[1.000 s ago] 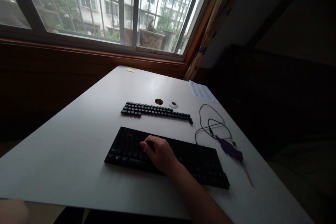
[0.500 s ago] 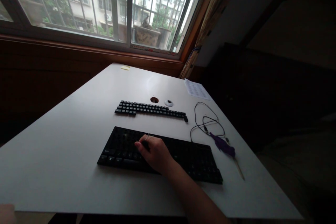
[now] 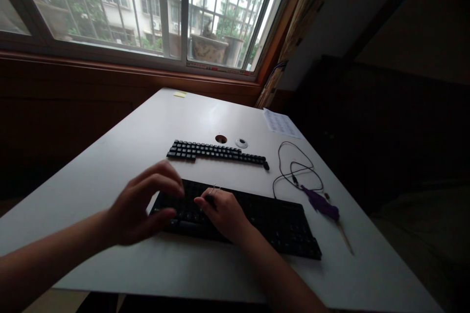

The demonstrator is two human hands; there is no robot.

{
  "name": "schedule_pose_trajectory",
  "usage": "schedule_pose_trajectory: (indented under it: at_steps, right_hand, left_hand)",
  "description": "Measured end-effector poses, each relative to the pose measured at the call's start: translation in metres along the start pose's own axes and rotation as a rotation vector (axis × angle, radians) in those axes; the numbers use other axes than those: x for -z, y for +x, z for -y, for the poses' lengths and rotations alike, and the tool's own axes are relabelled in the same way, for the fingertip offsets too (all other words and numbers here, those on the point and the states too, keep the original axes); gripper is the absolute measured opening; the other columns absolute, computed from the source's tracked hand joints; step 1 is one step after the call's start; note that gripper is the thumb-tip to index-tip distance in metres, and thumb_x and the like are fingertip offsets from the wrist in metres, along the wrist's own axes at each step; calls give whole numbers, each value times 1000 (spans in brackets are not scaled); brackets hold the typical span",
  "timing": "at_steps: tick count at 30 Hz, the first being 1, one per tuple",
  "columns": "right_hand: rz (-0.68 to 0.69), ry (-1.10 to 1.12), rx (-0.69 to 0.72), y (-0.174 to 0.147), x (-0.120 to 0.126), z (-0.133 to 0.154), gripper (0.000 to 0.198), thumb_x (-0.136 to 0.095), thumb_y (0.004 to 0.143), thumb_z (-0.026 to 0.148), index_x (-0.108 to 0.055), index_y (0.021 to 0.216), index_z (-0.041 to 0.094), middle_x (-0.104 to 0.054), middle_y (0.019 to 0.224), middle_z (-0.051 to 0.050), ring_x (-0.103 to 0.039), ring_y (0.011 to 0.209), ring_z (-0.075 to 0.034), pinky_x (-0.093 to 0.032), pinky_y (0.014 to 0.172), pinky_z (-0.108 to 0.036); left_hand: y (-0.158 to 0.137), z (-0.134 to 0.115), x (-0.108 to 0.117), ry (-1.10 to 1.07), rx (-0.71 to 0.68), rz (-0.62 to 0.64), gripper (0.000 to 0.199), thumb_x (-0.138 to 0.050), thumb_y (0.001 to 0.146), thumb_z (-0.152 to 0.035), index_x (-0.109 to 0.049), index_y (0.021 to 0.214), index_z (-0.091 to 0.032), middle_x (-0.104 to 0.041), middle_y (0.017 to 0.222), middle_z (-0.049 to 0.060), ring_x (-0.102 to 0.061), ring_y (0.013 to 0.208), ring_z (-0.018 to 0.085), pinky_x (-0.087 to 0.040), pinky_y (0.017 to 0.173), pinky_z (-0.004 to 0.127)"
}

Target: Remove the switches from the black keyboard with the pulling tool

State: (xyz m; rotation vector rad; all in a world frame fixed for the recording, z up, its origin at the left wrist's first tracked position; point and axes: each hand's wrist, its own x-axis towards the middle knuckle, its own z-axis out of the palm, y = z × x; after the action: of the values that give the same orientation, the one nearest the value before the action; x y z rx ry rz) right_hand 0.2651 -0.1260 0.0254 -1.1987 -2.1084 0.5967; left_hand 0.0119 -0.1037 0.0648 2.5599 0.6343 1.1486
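A black keyboard (image 3: 279, 222) lies on the white table, its front rows still carrying keycaps and its upper area dark. My right hand (image 3: 225, 212) is closed over the middle of it, gripping a small keycap puller (image 3: 210, 199) with a black body and thin wire prongs pointing up. Over the keyboard's left end hovers my left hand (image 3: 147, 203), thumb and fingers apart, with nothing seen between them. Behind the keyboard, loose black keycaps (image 3: 209, 150) are laid out in rows. Whether a keycap sits in the puller is too small to tell.
On the table's right, a black cable (image 3: 279, 156) loops beside a purple brush-like thing (image 3: 323, 204) with a thin stick. Farther back are a round cable hole (image 3: 221, 139), its white ring cover (image 3: 241, 143), a printed sheet (image 3: 282, 123) and yellow sticky notes (image 3: 179, 94).
My left hand has come in from the lower left edge to above the keyboard's left end. My right hand keeps its grip on the puller. The whole view has shifted slightly.
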Motion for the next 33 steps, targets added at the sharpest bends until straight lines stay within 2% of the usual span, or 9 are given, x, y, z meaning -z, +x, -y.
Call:
schedule_pose_trajectory:
  at_steps: [3, 8, 14, 19, 22, 25, 33]
  right_hand:
    - [12, -10, 6, 1, -1, -3, 27, -53, 97, 43, -63, 85, 20, -67, 78, -2, -63, 72, -15, -45, 70, -25]
    - [48, -101, -19, 1, -4, -5, 29, -52, 97, 42, -61, 81, 20, -65, 71, -1, -62, 64, -15, -43, 64, -24]
    - [37, -152, -15, 3, -1, -4, 30, -50, 99, 40, -62, 80, 19, -65, 69, -2, -62, 63, -15, -42, 63, -24]
    - [194, -80, -10, 14, 12, -2, 17, -64, 91, 36, -68, 85, 21, -69, 76, -1, -65, 69, -16, -43, 64, -24]
    - [230, -63, 10, 16, 14, -2, 11, -69, 88, 34, -69, 90, 23, -70, 80, -1, -64, 72, -16, -44, 66, -24]
    - [211, -101, 31, 14, 8, -6, 12, -70, 87, 34, -68, 89, 22, -69, 82, -2, -63, 72, -16, -45, 66, -24]
    - [103, -89, 103, 6, -1, -15, 27, -57, 95, 39, -61, 77, 19, -65, 75, -2, -59, 65, -15, -44, 64, -25]
  left_hand:
    - [5, 26, -11, -33, 44, 197, 38, -62, 91, -35, -53, 126, -23, -57, 120, 13, -55, 109, 27, -53, 90, 43]
    - [-6, 57, -29, -49, 50, 314, 52, -67, 86, -41, -48, 132, -24, -55, 126, 13, -47, 120, 30, -47, 100, 50]
    - [-9, 56, -30, -81, 83, 344, 46, -63, 89, -40, -49, 130, -25, -56, 124, 12, -49, 116, 29, -48, 98, 48]
    - [-5, 50, -26, -92, 89, 338, 43, -61, 90, -38, -49, 130, -25, -57, 123, 12, -50, 114, 28, -48, 97, 48]
    - [-5, 49, -26, -86, 102, 348, 41, -61, 91, -37, -50, 129, -24, -57, 123, 12, -51, 114, 28, -47, 97, 48]
    - [-7, 53, -28, -86, 98, 348, 41, -60, 91, -37, -50, 128, -25, -56, 123, 11, -51, 114, 28, -47, 98, 47]
    - [-10, 57, -31, -68, 83, 358, 43, -60, 90, -35, -48, 130, -26, -55, 125, 11, -48, 116, 28, -46, 98, 49]
